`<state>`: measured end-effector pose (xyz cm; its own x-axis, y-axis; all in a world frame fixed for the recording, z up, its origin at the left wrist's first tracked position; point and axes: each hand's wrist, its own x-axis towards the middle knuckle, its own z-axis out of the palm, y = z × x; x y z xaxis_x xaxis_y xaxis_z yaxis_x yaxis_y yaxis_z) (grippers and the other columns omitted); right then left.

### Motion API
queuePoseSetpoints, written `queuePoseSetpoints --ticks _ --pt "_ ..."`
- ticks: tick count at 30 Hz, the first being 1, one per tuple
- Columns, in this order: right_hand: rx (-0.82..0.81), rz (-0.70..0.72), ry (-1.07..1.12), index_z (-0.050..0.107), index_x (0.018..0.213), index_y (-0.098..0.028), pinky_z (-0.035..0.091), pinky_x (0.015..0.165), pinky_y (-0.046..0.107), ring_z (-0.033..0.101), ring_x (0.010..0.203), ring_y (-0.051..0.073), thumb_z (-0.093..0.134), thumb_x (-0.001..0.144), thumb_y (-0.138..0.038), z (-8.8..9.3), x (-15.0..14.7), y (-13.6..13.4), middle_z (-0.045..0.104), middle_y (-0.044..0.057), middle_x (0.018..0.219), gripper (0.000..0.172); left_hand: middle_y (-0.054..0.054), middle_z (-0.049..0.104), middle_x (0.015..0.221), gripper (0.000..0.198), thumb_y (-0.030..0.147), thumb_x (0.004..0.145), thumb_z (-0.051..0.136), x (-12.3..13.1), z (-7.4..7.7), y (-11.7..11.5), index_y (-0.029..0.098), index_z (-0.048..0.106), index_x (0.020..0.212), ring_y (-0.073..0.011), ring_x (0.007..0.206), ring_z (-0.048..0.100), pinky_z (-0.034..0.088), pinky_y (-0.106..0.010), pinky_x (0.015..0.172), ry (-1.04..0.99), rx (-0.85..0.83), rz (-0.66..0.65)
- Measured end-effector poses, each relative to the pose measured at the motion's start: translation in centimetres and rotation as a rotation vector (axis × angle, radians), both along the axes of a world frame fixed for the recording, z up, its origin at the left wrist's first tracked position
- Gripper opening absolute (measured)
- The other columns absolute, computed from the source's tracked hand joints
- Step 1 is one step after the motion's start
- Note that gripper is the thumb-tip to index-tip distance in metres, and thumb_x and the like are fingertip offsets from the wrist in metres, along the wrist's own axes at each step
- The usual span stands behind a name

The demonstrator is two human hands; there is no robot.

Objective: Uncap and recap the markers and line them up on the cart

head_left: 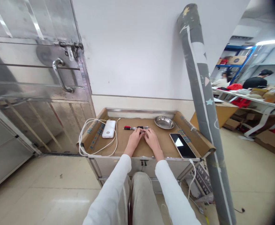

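Note:
Both my hands rest on a cardboard-lined metal tray [139,111], close together near its middle. My left hand [136,135] and my right hand [151,137] have fingers curled toward each other around a small dark object that I cannot make out. Just beyond the fingertips lie a red-and-black pen-like item [129,127] and a black one [142,127], end to end. My white sleeves reach down to my lap.
A white power bank [108,128] with a looped white cable [86,140] lies at the tray's left. A steel bowl [164,122] sits back right, a phone [182,145] front right. A grey rolled mat [204,103] leans right; a steel door [34,78] stands left. People sit at a far table.

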<state>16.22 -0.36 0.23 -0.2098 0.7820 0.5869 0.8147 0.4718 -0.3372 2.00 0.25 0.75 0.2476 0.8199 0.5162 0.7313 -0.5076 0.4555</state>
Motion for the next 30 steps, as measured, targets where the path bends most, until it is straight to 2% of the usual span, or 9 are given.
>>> queuePoseSetpoints --ticks 3,9,13,17,22,30 --pt "-0.038 0.021 0.060 0.059 0.108 -0.019 0.043 0.091 0.034 0.053 0.100 0.019 0.042 0.084 -0.012 -0.3 0.2 0.2 0.059 0.008 0.105 0.031 -0.004 0.059 0.099 0.012 0.026 0.090 0.051 -0.1 -0.4 0.5 0.019 0.049 0.099 -0.0151 0.092 0.061 0.049 -0.028 0.083 -0.188 0.072 -0.093" --pt "-0.087 0.039 0.140 0.060 0.098 -0.019 0.045 0.086 0.033 0.056 0.093 0.018 0.045 0.082 -0.014 -0.9 0.3 1.1 0.062 0.007 0.098 0.023 -0.006 0.061 0.102 0.021 0.025 0.088 0.054 -0.1 -0.7 1.3 0.018 0.047 0.106 -0.0138 0.088 0.063 0.052 -0.028 0.079 -0.385 0.111 -0.111" --pt "-0.104 0.062 0.179 0.060 0.099 -0.018 0.046 0.085 0.032 0.057 0.093 0.018 0.045 0.082 -0.016 -1.0 0.2 1.2 0.063 0.008 0.100 0.023 -0.006 0.062 0.104 0.019 0.024 0.091 0.049 -0.1 -0.4 1.1 0.019 0.047 0.109 -0.0141 0.092 0.063 0.052 -0.029 0.082 -0.403 0.097 -0.111" --pt "-0.101 0.066 0.204 0.059 0.105 -0.018 0.046 0.086 0.031 0.058 0.095 0.017 0.045 0.082 -0.014 -0.9 0.3 1.0 0.064 0.008 0.103 0.027 -0.008 0.061 0.107 0.017 0.023 0.093 0.043 -0.2 -0.1 0.8 0.018 0.048 0.109 -0.0157 0.102 0.059 0.048 -0.032 0.091 -0.373 0.181 -0.087" --pt "-0.120 0.031 0.204 0.060 0.107 -0.019 0.047 0.086 0.032 0.059 0.092 0.017 0.045 0.081 -0.013 -0.9 0.4 1.0 0.064 0.007 0.101 0.030 -0.010 0.059 0.109 0.021 0.024 0.094 0.038 -0.2 0.1 0.6 0.018 0.046 0.113 -0.0171 0.105 0.058 0.047 -0.033 0.091 -0.413 0.168 -0.049" --pt "-0.071 -0.001 0.146 0.063 0.098 -0.019 0.046 0.084 0.032 0.058 0.093 0.019 0.044 0.086 -0.017 -0.9 0.3 1.0 0.065 0.008 0.098 0.022 -0.012 0.058 0.108 0.022 0.025 0.095 0.035 -0.3 0.5 0.2 0.016 0.046 0.112 -0.0187 0.104 0.057 0.047 -0.036 0.092 -0.442 0.182 0.001"
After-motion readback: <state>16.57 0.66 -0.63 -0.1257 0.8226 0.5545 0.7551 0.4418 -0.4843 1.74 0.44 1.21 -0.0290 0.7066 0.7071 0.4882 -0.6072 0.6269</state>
